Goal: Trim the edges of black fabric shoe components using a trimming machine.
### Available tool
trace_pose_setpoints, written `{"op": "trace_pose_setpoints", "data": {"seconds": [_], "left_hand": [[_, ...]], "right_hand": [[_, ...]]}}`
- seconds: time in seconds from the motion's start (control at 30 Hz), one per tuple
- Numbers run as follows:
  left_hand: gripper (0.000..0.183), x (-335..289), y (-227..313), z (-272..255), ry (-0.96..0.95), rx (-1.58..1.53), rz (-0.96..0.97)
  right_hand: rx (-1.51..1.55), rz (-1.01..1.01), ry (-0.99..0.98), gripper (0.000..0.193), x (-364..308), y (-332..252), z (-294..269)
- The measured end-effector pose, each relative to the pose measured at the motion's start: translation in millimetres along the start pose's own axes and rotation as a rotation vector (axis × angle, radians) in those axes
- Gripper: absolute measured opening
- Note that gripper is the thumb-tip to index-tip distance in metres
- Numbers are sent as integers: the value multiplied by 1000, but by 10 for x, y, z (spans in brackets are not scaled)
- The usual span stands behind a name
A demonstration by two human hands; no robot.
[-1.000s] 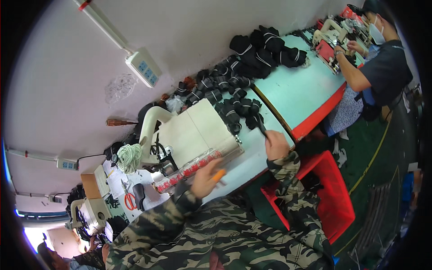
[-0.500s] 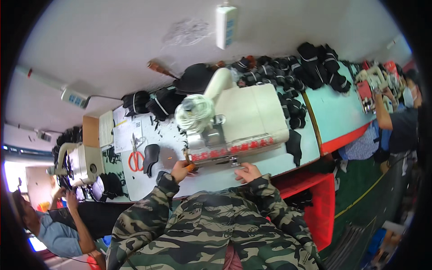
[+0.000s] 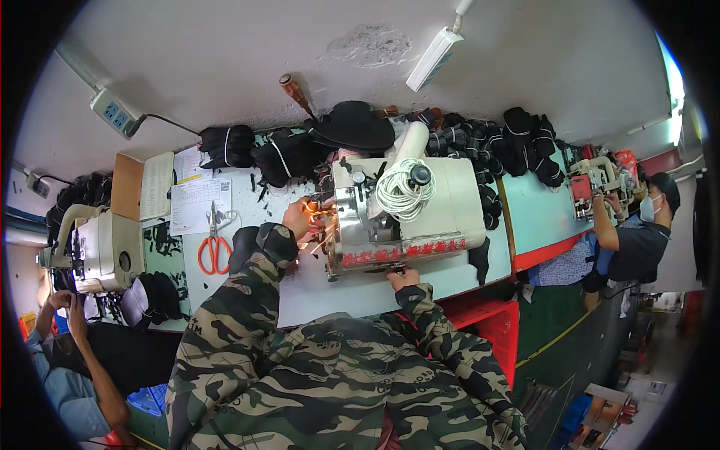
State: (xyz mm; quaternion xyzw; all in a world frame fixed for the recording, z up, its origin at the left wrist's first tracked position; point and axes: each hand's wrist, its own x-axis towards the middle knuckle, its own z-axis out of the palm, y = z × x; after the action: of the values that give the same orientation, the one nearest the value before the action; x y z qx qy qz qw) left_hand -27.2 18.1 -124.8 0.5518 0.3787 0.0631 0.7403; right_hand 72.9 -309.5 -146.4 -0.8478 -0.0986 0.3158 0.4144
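Note:
A cream skiving machine [image 3: 450, 199] stands on the table before me, with a coil of white cord [image 3: 405, 191] lying on top. My left hand [image 3: 298, 217] is at the machine's left end, fingers closed around something I cannot make out. Orange sparks [image 3: 324, 225] fly there, beside and below the fingers. My right hand [image 3: 406, 279] is at the machine's front lower edge, its fingers curled on a small metal knob [image 3: 397, 268]. Left of my left forearm lie orange-handled scissors [image 3: 214, 255], and part of a dark cut piece [image 3: 241, 246] shows beside the sleeve.
Bundles of black pieces [image 3: 281, 157] line the wall, near a wooden-handled tool [image 3: 295, 91]. Printed sheets [image 3: 201, 206] lie at left. A red crate [image 3: 495, 330] stands below the table at right. Co-workers sit at machines on both sides, one wearing a mask [image 3: 646, 208].
My left hand has moved up along the machine's left end, and sparks now spray there. My right hand has closed on the front knob. The view has tilted and shifted.

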Motion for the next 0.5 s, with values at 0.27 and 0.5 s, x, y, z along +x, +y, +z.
{"op": "trace_pose_setpoints", "data": {"seconds": [0.27, 0.5], "left_hand": [[27, 191, -313, -112, 337, 655, 248], [27, 13, 122, 165, 160, 220, -25]], "right_hand": [[62, 59, -52, 23, 64, -9, 87], [74, 135, -47, 23, 55, 107, -45]]}}
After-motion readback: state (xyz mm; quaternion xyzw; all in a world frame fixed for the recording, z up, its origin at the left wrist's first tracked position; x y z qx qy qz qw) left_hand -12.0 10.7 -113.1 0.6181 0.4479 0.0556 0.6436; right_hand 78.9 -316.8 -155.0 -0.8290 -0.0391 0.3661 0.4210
